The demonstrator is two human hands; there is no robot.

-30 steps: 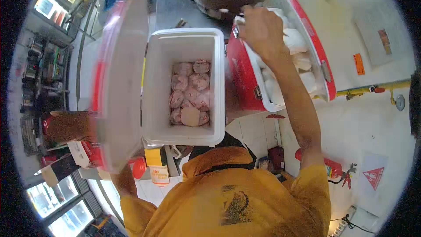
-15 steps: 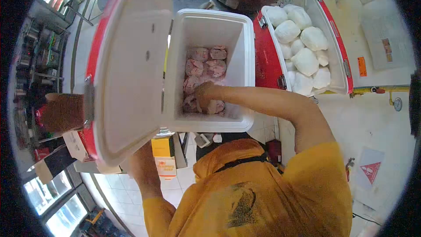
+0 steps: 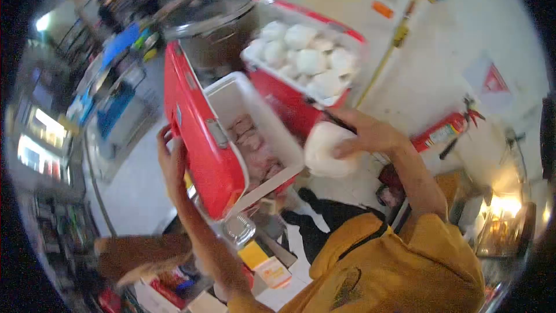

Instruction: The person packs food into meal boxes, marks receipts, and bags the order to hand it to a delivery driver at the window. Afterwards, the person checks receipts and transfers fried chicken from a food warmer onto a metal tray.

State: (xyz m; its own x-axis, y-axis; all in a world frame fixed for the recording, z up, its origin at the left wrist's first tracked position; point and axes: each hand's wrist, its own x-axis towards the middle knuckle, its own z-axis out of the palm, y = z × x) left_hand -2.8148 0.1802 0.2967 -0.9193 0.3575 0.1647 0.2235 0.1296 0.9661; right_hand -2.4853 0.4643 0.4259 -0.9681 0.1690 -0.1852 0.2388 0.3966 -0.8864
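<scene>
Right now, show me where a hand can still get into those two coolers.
The near cooler has bare white wall above its pinkish packets, on the side away from the lid held by the left hand. The far cooler is heaped to its rim with white bundles. The right hand holds one bundle.

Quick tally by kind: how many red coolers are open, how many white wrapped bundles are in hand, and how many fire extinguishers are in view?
Red coolers, open: 2, the near cooler with pinkish packs and the far cooler with white bundles.
White wrapped bundle in hand: 1, the bundle under the right hand; the left hand is on the near cooler's lid.
Fire extinguishers: 1, the extinguisher.
Total: 4
</scene>
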